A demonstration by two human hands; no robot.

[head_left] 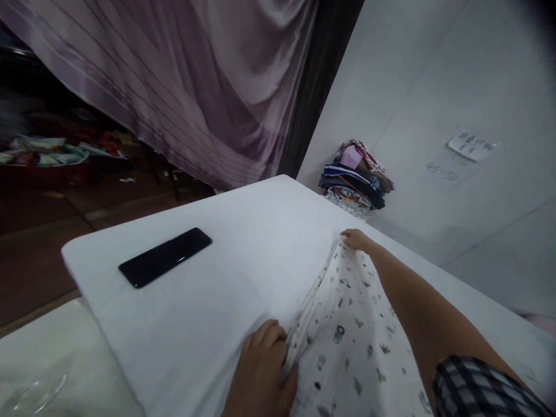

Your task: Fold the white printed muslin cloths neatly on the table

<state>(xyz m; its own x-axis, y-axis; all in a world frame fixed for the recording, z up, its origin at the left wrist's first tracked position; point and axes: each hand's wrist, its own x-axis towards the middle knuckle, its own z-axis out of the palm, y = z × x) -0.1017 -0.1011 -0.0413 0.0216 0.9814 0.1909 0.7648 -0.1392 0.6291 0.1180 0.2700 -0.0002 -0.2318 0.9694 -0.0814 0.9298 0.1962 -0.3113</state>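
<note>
While right grip [357, 239] pinches cloth [347, 330], tub [47, 172] holds items [52, 155].

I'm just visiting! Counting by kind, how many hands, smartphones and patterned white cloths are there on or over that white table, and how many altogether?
Hands: 2 (left hand, right hand)
Black smartphone: 1
Patterned white cloth: 1
Total: 4
</note>
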